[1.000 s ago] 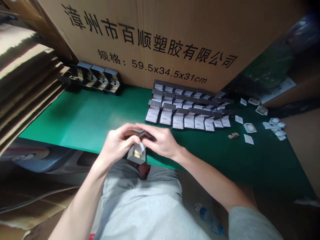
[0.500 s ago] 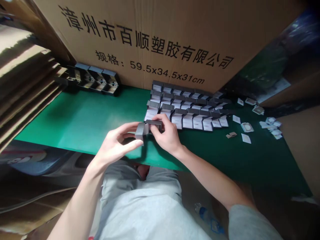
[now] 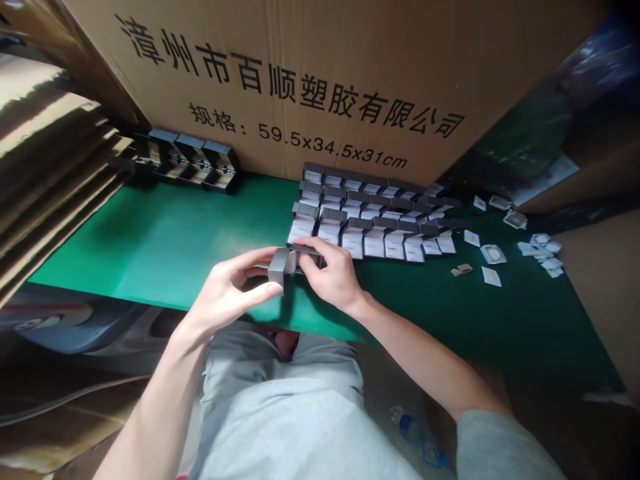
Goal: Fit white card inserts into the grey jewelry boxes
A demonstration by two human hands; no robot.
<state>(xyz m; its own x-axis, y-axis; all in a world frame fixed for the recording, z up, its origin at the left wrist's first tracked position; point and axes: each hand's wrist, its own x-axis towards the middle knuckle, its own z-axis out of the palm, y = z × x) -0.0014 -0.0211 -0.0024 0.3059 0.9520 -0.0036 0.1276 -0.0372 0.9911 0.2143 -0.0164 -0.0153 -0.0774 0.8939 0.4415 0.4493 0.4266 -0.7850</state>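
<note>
Just above the table's front half, a small dark hinged box [image 3: 277,268] stands open on its side between my hands. My left hand [image 3: 227,287] grips its grey left half, thumb in front and fingers behind. Around the right half closes my right hand [image 3: 333,272], with fingers and thumb reaching into it. These fingers hide the inside, so any insert there cannot be made out. Right behind my right hand, rows of similar open boxes [image 3: 353,245] with white inserts stand close together.
On the green table [image 3: 165,233], several open dark boxes [image 3: 200,163] stand at the back left. Small white pieces [image 3: 493,277] lie scattered at the right. A large printed carton [image 3: 280,40] walls off the back. Cardboard sheets [image 3: 60,153] are stacked at the left.
My right fingers have shifted slightly down and deeper over the right half of the box. My left hand keeps its grip almost unmoved.
</note>
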